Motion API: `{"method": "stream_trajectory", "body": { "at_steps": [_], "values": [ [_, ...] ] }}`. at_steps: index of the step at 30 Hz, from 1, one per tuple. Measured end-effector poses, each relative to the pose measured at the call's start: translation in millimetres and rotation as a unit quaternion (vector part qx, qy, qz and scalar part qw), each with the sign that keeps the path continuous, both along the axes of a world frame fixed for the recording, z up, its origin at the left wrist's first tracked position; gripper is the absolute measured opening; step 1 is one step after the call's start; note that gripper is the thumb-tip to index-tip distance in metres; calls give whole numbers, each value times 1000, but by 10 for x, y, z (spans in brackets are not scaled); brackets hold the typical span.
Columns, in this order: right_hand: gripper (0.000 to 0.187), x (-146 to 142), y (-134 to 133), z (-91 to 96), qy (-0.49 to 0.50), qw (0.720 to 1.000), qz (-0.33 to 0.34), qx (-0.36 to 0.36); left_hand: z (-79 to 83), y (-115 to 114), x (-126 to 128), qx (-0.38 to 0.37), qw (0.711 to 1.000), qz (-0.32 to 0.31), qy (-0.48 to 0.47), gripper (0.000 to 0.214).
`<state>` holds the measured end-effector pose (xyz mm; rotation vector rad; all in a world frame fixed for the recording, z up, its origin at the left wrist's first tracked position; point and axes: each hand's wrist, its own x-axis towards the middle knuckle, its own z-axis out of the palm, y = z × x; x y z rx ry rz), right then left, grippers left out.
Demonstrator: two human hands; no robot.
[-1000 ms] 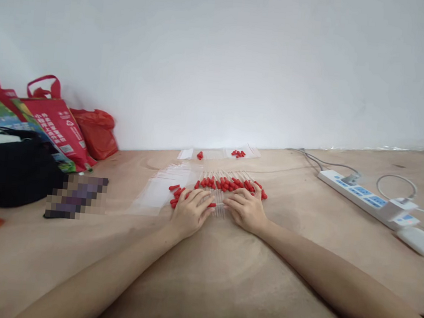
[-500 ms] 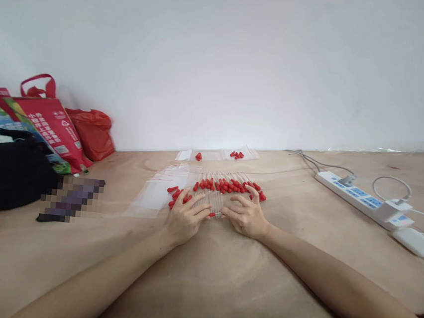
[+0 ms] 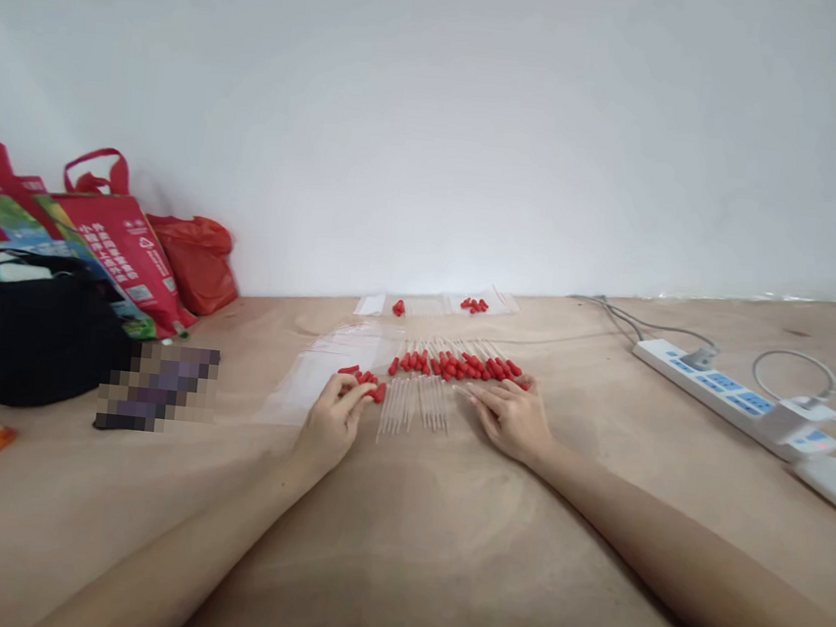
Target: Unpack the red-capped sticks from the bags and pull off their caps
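My left hand (image 3: pixel 333 424) is at the left, its thumb and fingers closed in a pinch on a red rubber bulb (image 3: pixel 379 392) at the edge of a small pile of red bulbs (image 3: pixel 358 374). Thin clear tubes (image 3: pixel 397 405) lie side by side just right of it, with a second group (image 3: pixel 434 406) beside them. Behind these runs a row of tubes capped with red bulbs (image 3: pixel 457 365). My right hand (image 3: pixel 518 420) rests at the right end of that row, fingers stretched leftward and apart from the thumb. Its fingertips are near the bare tubes; I see nothing held.
Clear plastic bags (image 3: pixel 309 372) lie left of the tubes. More bulbs (image 3: pixel 474 305) and tubes are by the wall. A white power strip (image 3: pixel 721 387) with cables stands right. Red shopping bags (image 3: pixel 121 246), a black bag (image 3: pixel 38 341) and a blurred dark object (image 3: pixel 159 392) are left.
My hands have moved apart. The left went left to the bulb pile, and the right moved right. The red-bulbed tube between them is no longer there, and the bare tubes are uncovered.
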<state>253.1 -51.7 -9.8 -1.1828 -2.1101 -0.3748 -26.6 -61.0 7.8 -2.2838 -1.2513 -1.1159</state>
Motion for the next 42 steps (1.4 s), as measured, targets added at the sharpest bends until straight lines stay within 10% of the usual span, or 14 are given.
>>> {"method": "stream_trajectory", "body": {
  "at_steps": [18, 27, 42],
  "values": [
    [21, -349, 21, 20, 21, 997, -39, -58, 3, 297, -255, -240, 938, 127, -217, 26],
    [32, -267, -37, 59, 63, 995, -8, -80, 121, 215, -169, -105, 987, 119, -27, 20],
    [34, -60, 42, 48, 64, 996, -49, -41, 357, 867, 370, -306, 913, 263, 55, 21]
  ]
}}
